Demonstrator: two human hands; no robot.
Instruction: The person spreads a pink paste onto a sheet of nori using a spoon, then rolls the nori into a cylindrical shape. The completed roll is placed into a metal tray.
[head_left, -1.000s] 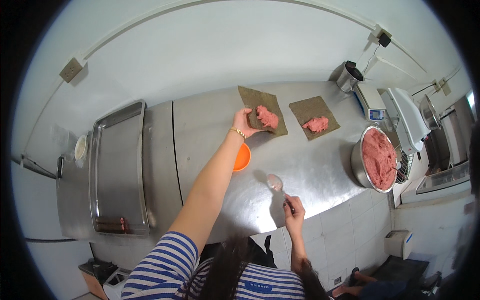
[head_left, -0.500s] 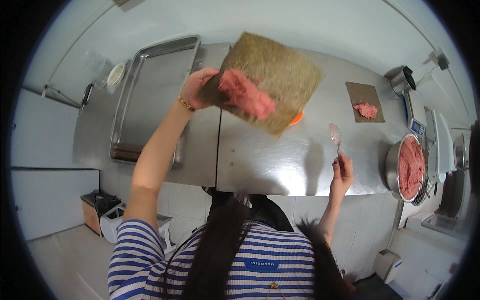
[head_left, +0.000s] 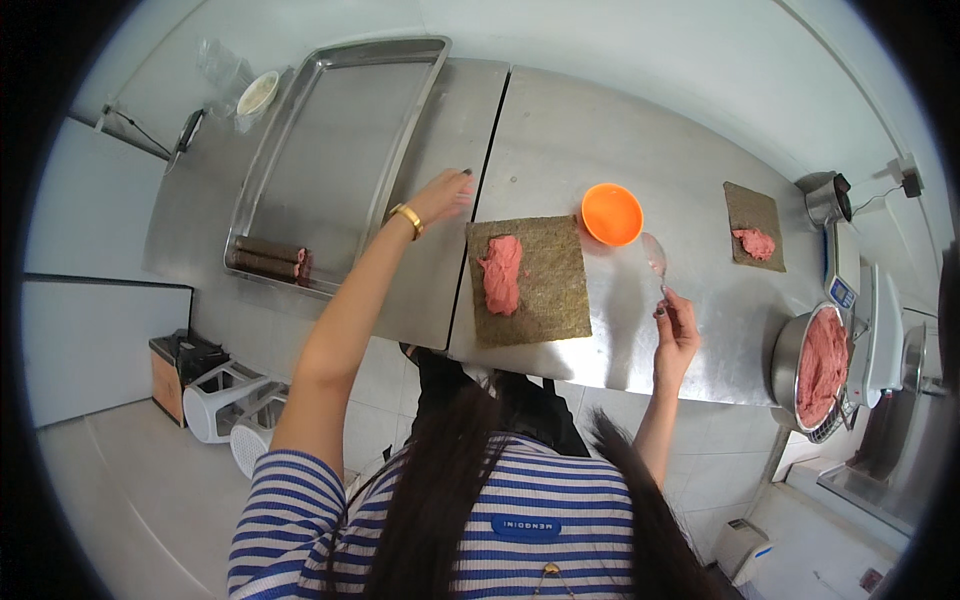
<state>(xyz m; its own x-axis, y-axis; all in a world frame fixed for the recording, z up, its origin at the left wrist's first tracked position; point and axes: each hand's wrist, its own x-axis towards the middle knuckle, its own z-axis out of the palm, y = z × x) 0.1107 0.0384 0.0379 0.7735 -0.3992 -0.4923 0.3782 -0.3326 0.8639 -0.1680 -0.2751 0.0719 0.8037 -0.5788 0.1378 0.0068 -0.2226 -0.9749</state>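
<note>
A seaweed sheet lies flat at the front of the steel table, with a long mound of pink meat paste on its left half. My left hand hovers just beyond the sheet's upper left corner, fingers stretched and holding nothing. In my right hand is a spoon, gripped by its handle, its bowl smeared with paste. Between the sheet and the spoon, a little farther back, stands an orange bowl. At the right, a smaller-looking second seaweed sheet carries another lump of paste.
Left of the table seam is a large metal tray with dark seaweed rolls in its near corner. A steel bowl of pink paste sits at the right edge, beside a scale. A white bowl stands far left.
The seaweed sheet with paste, held up in my left hand before, now lies on the table, released. The orange bowl shows fully. My right hand still holds the spoon.
</note>
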